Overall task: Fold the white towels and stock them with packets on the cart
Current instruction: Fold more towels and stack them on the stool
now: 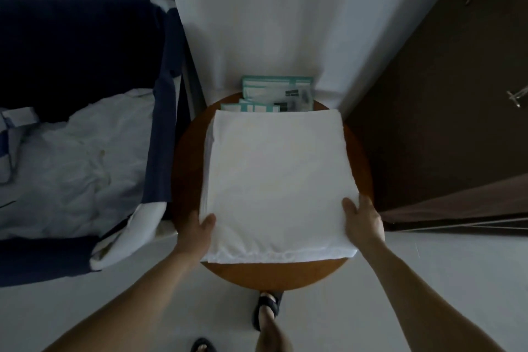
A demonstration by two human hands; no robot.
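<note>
Left arm: the bare forearm is reaching up and inward from the lower left, the wrist bending slightly toward the towel.
Left hand: the left hand [197,230] is gripping the near-left corner of the folded white towel [277,180], lying side-on against its edge.
Left fingers: the thumb [209,220] is pressing down on the top face; the other fingers are tucking under the towel's side and are hiding there, so their spread cannot be told.
Right arm: the bare forearm is stretching up from the lower right, running nearly straight to the wrist.
Right hand: the right hand [364,220] is holding the towel's right edge near its front corner, back of the hand facing up.
Right fingers: the thumb [349,206] is lying on top of the cloth, set apart from the forefinger, which is running along the side edge; the remaining fingers are curling down out of sight.
Towel: it is lying flat as a thick square on the round wooden table [274,274], covering most of it, its near edge sitting just inside the table's front rim.
Packets: the teal-edged packets [275,93] are lying at the table's far side, just beyond the towel, against the white wall [271,8].
Left side: rumpled white bed linens [80,163] are lying beside the table.
Right side: a dark door [443,94] is standing near the table.
Below: a sandalled foot [267,306] is showing under the table's front edge.
</note>
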